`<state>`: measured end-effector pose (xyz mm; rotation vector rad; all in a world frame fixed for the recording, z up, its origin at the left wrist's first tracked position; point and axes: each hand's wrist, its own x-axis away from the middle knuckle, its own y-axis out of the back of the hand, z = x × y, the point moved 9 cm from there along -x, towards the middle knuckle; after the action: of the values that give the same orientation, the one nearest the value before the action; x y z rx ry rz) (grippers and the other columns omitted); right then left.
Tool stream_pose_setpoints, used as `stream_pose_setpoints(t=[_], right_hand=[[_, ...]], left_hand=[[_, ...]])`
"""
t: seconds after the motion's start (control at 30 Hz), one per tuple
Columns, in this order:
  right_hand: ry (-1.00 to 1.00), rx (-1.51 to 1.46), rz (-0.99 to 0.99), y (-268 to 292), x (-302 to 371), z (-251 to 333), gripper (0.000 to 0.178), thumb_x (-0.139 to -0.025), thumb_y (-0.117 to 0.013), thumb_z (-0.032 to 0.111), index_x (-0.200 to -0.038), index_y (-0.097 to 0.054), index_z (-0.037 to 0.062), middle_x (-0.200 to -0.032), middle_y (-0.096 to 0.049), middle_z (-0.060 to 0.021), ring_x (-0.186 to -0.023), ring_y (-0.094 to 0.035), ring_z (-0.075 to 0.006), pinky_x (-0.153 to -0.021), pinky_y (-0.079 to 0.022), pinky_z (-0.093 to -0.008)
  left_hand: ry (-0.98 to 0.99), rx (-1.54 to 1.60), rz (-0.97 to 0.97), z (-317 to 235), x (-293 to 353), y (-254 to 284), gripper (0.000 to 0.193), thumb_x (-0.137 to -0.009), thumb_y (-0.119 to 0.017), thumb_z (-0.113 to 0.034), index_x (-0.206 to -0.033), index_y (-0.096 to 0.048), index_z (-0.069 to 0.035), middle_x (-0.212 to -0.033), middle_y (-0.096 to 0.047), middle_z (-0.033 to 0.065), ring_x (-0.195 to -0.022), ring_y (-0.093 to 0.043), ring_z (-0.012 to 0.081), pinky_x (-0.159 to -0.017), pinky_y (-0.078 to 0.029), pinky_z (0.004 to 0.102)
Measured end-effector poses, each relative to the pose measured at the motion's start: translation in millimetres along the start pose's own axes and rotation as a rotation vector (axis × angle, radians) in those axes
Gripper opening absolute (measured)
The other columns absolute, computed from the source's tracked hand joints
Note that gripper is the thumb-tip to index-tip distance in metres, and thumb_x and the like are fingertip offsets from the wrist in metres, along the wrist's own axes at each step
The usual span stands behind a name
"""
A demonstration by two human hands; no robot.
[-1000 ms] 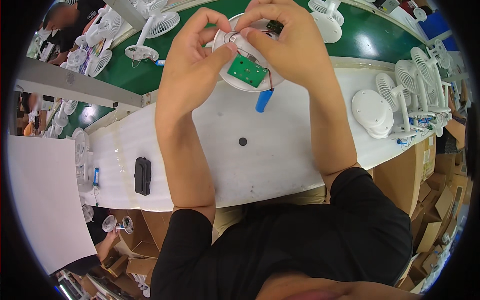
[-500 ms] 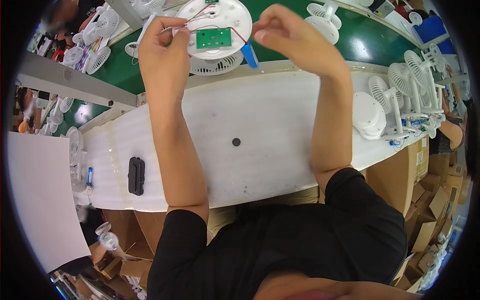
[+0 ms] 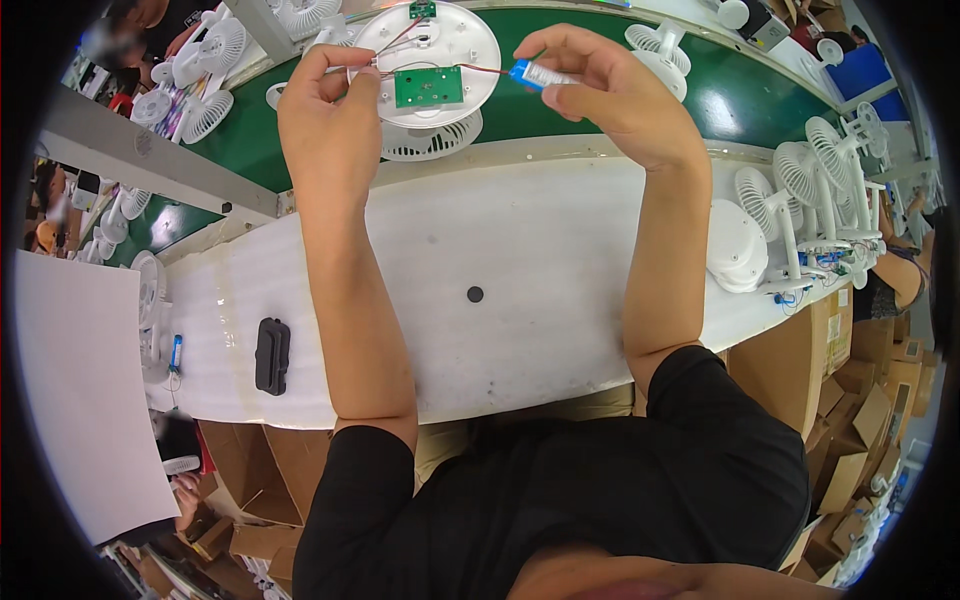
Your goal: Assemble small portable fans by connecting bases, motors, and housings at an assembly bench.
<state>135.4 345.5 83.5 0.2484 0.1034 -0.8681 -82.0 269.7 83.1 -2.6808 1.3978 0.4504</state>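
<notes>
At the far side of the table, my left hand (image 3: pixel 333 115) pinches thin wires at the left edge of a round white fan base (image 3: pixel 477 45). A green circuit board (image 3: pixel 428 87) lies on the base, with a smaller green board (image 3: pixel 422 10) at its top. Red wires run right from the larger board to a blue cylindrical battery (image 3: pixel 540 76). My right hand (image 3: pixel 610 90) grips that battery between thumb and fingers, just off the base's right side. Under the base shows a slotted white fan head (image 3: pixel 432 138).
A small black disc (image 3: pixel 475 294) lies mid-table, and a black oblong case (image 3: pixel 272 356) sits to the left. White fans (image 3: pixel 800 175) and stacked white round bases (image 3: pixel 737 248) stand at the right. A grey metal post (image 3: pixel 160 145) crosses the upper left.
My right hand has closed on the battery, which hung loose from its wires, and lifted it level beside the base. My left hand stays at the wires.
</notes>
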Motion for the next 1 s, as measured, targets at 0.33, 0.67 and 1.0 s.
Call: stream_pose_setpoints(t=[0.33,0.67,1.0], right_hand=[[0.370,-0.375,-0.378,5,-22,-4,0.028,-0.081,-0.071,0.001,-0.109,-0.069,0.0001,-0.089,-0.066,-0.0072,-0.071,-0.052,-0.0101,-0.062,-0.042,-0.0176],[0.168,-0.018,-0.386,-2,-15,0,0.024,-0.082,-0.073,0.005,-0.105,-0.074,0.0008,-0.085,-0.067,-0.0085,-0.071,-0.055,-0.0099,-0.059,-0.044,-0.0197],[0.193,0.258,-0.461,-12,1,23,0.022,-0.081,-0.070,0.004,-0.102,-0.076,0.0031,-0.082,-0.065,-0.0079,-0.068,-0.055,-0.0130,-0.058,-0.044,-0.0216]], left_hand=[[-0.008,-0.026,0.050,-5,6,-12,0.014,-0.083,-0.056,-0.002,-0.094,-0.064,-0.003,-0.077,-0.064,0.0046,-0.059,-0.043,0.0077,-0.057,-0.035,0.0210],[-0.027,-0.054,0.083,-11,10,-22,0.016,-0.083,-0.055,0.000,-0.095,-0.064,-0.004,-0.078,-0.065,0.0054,-0.060,-0.047,0.0084,-0.056,-0.036,0.0215],[-0.024,-0.041,0.107,-12,11,-23,0.018,-0.083,-0.054,0.001,-0.096,-0.065,-0.006,-0.080,-0.066,0.0064,-0.060,-0.049,0.0086,-0.054,-0.036,0.0206]])
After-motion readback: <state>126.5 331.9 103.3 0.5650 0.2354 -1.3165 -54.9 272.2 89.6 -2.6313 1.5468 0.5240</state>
